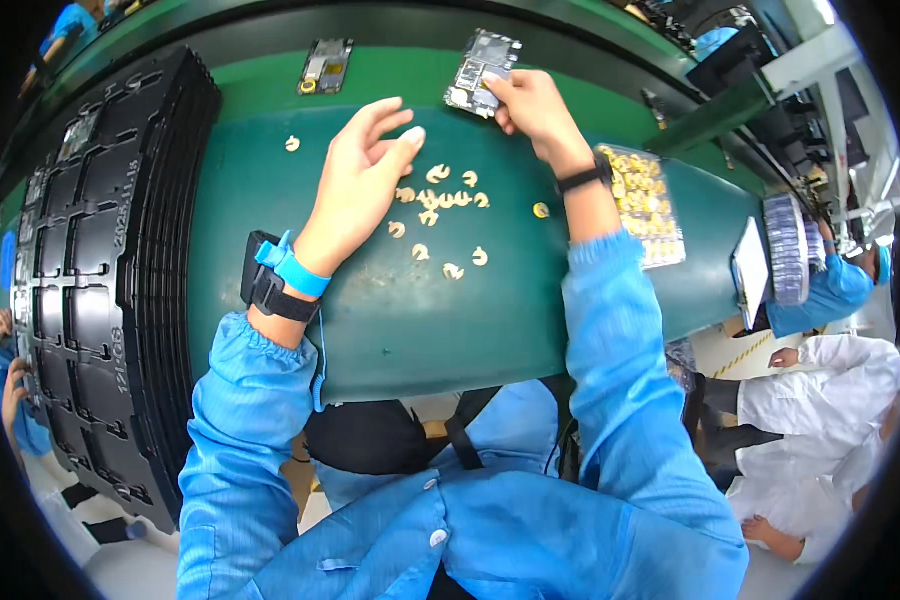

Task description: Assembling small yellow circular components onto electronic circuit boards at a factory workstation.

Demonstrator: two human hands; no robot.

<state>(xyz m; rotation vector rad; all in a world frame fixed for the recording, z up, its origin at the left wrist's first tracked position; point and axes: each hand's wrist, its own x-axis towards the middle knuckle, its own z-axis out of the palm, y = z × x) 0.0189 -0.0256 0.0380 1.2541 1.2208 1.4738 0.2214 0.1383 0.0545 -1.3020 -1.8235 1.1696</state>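
My right hand point(538, 108) grips a phone circuit board point(482, 62) by its right edge, thumb over the top face. The fingers beneath are partly hidden. The board is at the far middle of the bench, over a bright green strip. Closer in and further left, my left hand point(358, 185) hovers with its fingers loosely bent and apart from the thumb, holding nothing. Near it, several small pale crescent-shaped pieces point(453, 271) lie scattered on the dark green mat point(450, 340). A second circuit board point(325, 67), with a round yellow part at one corner, lies at the far left.
Tall stacked black trays point(155, 270) line the left side. By my right forearm sits a clear tray point(667, 250) of round yellow parts, with one loose yellow disc point(541, 210) beside it. A metal frame point(805, 75) and other people are at the right.
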